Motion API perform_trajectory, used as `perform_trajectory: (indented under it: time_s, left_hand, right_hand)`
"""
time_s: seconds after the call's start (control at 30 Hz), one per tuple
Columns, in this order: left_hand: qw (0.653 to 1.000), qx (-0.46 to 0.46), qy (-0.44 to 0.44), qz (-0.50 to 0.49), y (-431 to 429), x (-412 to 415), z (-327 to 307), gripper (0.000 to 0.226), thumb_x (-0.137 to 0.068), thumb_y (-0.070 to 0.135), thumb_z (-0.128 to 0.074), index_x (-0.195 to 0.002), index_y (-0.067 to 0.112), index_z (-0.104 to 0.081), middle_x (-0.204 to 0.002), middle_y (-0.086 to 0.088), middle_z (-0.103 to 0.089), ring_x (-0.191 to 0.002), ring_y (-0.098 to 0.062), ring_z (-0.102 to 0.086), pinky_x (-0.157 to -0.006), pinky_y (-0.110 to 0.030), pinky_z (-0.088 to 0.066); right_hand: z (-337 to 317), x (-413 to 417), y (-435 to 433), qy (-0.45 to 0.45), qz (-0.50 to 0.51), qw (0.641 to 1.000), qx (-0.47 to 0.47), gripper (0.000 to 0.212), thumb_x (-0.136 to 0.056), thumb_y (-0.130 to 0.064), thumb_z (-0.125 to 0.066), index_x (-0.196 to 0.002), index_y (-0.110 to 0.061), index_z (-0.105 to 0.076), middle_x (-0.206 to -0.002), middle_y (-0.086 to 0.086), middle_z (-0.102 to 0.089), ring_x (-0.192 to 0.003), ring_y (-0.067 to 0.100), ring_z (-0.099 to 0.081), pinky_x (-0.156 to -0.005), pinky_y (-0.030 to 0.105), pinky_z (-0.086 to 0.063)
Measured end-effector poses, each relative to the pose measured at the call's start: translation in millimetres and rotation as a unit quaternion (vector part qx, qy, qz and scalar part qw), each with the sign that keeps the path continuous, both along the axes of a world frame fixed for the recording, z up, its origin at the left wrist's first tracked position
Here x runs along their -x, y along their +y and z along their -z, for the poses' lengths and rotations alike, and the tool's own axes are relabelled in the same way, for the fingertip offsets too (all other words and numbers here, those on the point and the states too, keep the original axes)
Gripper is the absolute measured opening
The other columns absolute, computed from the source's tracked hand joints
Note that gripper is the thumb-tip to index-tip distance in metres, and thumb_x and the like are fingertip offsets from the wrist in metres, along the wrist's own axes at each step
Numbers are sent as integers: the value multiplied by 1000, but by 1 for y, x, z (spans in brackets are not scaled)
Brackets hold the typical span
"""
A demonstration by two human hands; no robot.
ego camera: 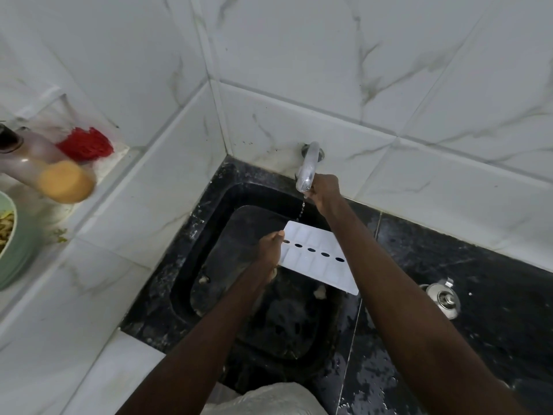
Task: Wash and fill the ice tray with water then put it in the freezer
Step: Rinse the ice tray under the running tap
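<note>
White marble-look tiles with grey veins line the corner walls, and no writing or brand can be read anywhere. Below them a black speckled counter, wet and glossy, holds one black sink set into the corner. One tiled ledge runs along the left, carrying a green bowl, one blurred bottle with an orange end and one red scrubber. Over the basin, one white ice tray hangs slightly tilted, with two rows of cells and five dark holes along its middle. One steel lid lies on the counter at the right. A single chrome tap juts from the wall, a thin trickle falling toward the tray's far edge. Left hand grips the tray's left end, fingers curled under it. Right hand is wrapped round the tap's spout end.
</note>
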State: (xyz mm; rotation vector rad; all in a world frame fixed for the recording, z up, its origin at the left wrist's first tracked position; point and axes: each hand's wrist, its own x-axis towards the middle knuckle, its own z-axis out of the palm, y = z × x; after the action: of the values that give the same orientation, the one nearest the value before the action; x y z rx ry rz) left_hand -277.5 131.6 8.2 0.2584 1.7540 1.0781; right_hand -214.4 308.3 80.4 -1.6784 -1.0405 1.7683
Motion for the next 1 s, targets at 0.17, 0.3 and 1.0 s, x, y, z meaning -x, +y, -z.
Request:
perform_trajectory:
  time_s: [0.17, 0.3, 1.0]
  left_hand:
    - [1000, 7, -7, -2, 5, -1, -3, 34, -108, 21, -51, -127, -3, -65, -111, -12, -68, -87, -19, -64, -66, -26, -49]
    - [1000, 9, -8, 2, 7, -5, -2, 35, -108, 24, -51, -127, -2, -65, -111, -11, -68, -88, -20, -65, -65, -27, -50]
    - [1000, -7, 6, 7, 17, -5, -8, 36, -108, 27, -50, -128, 1, -65, -119, -13, -70, -103, -27, -67, -82, -34, -57]
  right_hand:
    - [-8, 0, -3, -58, -17, 998, -20, 26, -93, 4, -62, -69, -3, -58, -68, 8, -61, -53, 11, -58, -51, 18, -47]
    - [-8, 1, -3, -56, -5, 998, -20, 25, -92, 1, -68, -70, -5, -58, -64, 5, -60, -49, 9, -58, -40, 16, -43]
    - [-13, -4, -8, -70, -41, 995, -52, 27, -98, -4, -60, -71, -10, -59, -69, 2, -61, -42, 1, -59, -44, 13, -47]
